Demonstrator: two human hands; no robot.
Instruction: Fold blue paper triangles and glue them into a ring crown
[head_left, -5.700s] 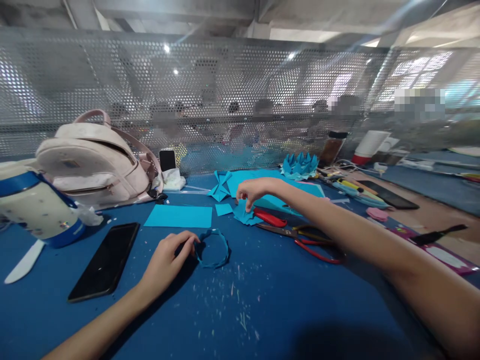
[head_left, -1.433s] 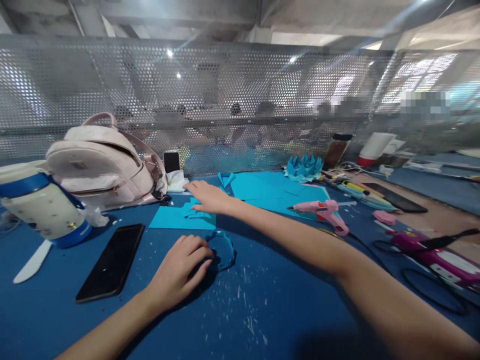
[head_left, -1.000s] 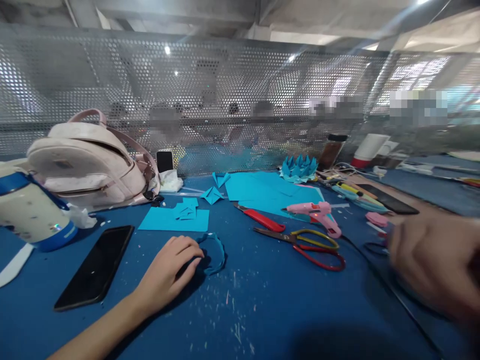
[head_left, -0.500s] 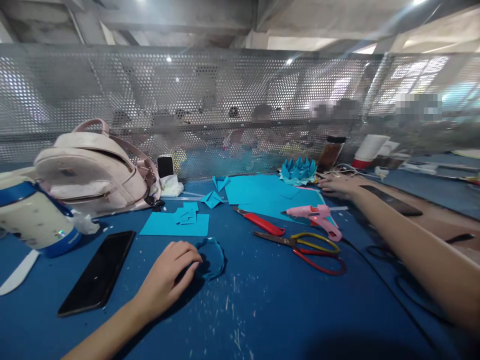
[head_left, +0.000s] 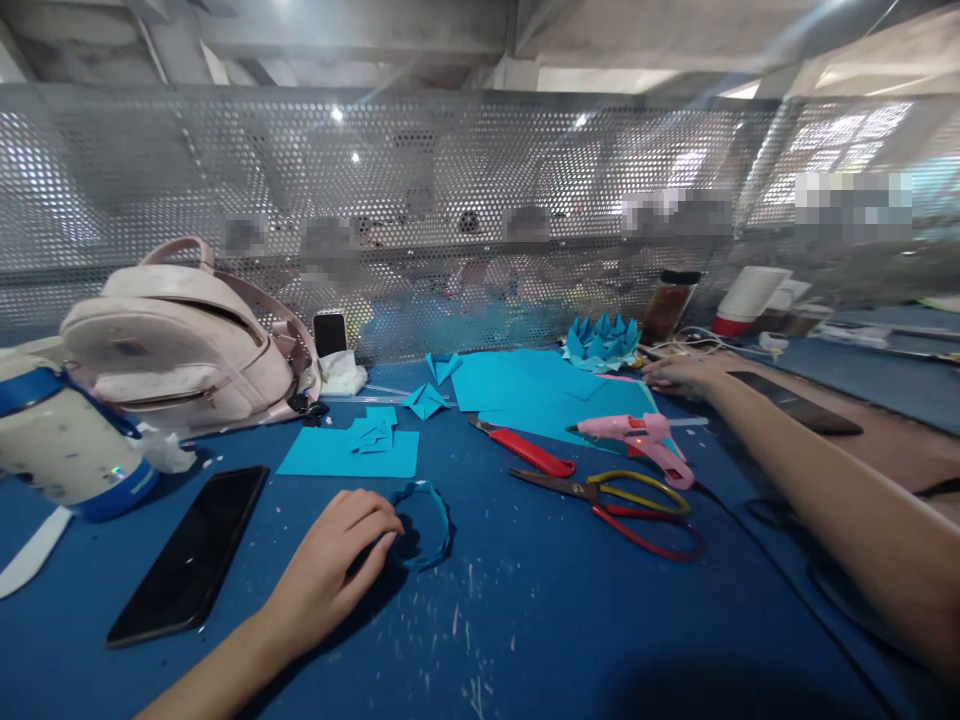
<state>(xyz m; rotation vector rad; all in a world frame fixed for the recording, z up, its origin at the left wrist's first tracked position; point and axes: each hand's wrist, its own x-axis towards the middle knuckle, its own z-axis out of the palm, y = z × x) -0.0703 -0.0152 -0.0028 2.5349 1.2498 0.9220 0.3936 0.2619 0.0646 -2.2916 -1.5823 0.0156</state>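
Note:
My left hand rests on the blue mat, its fingertips pinching the left edge of a blue paper ring that lies flat. My right hand is stretched far out to the right back, beside a folded blue paper lotus and over pens and cables. I cannot make out whether its fingers hold anything. Between the hands lie a pink glue gun, yellow-and-red scissors and a red utility knife. A light blue sheet carries small folded pieces.
A black phone lies at the left front, with a white-and-blue bottle and a pale pink backpack behind it. A perforated metal screen closes off the back. Larger blue sheets lie mid-back. A second dark phone is at the right.
My right hand left the folded pieces on the blue sheet, swung back to the right, then reached out to the far right beside the lotus. The left hand stayed on the ring.

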